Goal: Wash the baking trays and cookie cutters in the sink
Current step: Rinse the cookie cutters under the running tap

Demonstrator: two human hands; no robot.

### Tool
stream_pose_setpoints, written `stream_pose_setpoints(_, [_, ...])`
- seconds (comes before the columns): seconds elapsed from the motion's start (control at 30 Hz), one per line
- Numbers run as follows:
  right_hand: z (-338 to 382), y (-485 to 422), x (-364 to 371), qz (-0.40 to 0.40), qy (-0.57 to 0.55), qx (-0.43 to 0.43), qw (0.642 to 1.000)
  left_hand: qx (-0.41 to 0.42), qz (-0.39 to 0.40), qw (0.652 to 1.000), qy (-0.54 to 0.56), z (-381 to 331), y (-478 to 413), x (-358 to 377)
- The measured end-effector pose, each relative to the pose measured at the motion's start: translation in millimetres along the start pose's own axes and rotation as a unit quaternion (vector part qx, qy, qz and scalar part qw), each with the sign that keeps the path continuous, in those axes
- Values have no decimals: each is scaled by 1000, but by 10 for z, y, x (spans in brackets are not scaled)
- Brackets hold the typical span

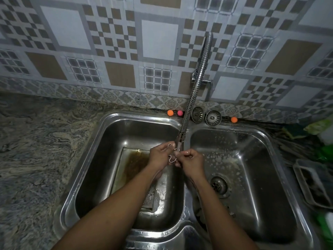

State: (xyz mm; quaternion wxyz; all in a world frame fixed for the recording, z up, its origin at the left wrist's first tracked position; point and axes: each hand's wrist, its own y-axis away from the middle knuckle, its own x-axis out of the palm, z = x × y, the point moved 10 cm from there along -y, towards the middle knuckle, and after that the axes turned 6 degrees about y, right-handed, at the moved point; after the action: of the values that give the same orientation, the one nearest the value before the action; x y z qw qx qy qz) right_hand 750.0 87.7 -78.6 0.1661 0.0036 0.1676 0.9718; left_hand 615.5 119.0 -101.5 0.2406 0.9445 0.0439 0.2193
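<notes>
While the cookie cutter sits between your two hands, note the grip: your left hand curls its fingers round the cutter's left side, and your right hand, fingers curled, seems to pinch its right edge. The thin outline is partly hidden, so the shape is unclear. Its long axis runs from the faucet nozzle, just beyond your fingertips, back toward you. Water looks to be landing on it. The baking tray, brown-stained, lies below and left of your left hand in the left basin of the sink, long side running away from you. Left hand is nearer to it; likely the next reach.
</notes>
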Motion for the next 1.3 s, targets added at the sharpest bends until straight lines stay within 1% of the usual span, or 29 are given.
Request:
stream_pose_setpoints(0.1, [24, 43, 54, -1, -16, -3, 1000, -6, -28, 999, 27, -43, 38, 6])
stream_pose_setpoints(0.17, [22, 51, 14, -30, -4, -6, 1000, -20, -13, 999, 38, -18, 55, 50])
stream_pose_setpoints(0.23, [14, 36, -4, -42, 14, -12, 999, -19, -6, 1000, 19, -9, 55, 45])
stream_pose_setpoints(0.33, [-42, 22, 95, 4, -9, -1, 1000, 7, -10, 1000, -26, -58, 34, -35])
stream_pose_setpoints(0.43, [-5, 44, 178, 36, -25, 23, 999, -4, -23, 1000, -2, -47, 28, -83])
stream_pose_setpoints(0.5, [43, 36, 160, 20, -52, 30, 998, -10, -49, 998, 30, -29, 33, -132])
stream_pose_setpoints(0.57, [79, 3, 80, -27, -58, 19, 998, -15, -48, 998, 27, -1, 49, -128])
stream_pose_setpoints(0.63, [70, -34, 11, -62, -41, 8, 997, -26, -33, 999, -7, 44, 68, -109])
stream_pose_setpoints(0.7, [64, -53, -13, -71, 1, -8, 997, -41, -27, 999, -17, 50, 78, -106])
stream_pose_setpoints(0.83, [147, 2, 102, -25, 72, -67, 995, -59, -73, 996, -2, -27, 39, -198])
stream_pose_setpoints(0.93, [150, 51, 179, 5, 79, -79, 994, -1, -122, 989, -87, -156, -6, -302])
stream_pose_setpoints(1.0, [82, 40, 192, 5, 102, -75, 992, 37, -149, 983, -104, -197, -20, -332])
stream_pose_setpoints(1.03, [65, 33, 183, -9, 118, -79, 990, 49, -157, 981, -100, -209, -11, -327])
stream_pose_setpoints(1.1, [70, 23, 149, -50, 122, -92, 987, 47, -141, 986, -72, -168, 0, -262])
stream_pose_setpoints(1.2, [111, 35, 81, -105, 68, -95, 988, 24, -74, 997, -26, -84, 29, -90])
stream_pose_setpoints(1.27, [136, 49, 2, -138, 62, -91, 984, 16, -37, 999, -28, -63, 59, -8])
stream_pose_setpoints(1.3, [161, 56, -15, -143, 81, -95, 982, 15, -27, 999, -41, -70, 74, 11])
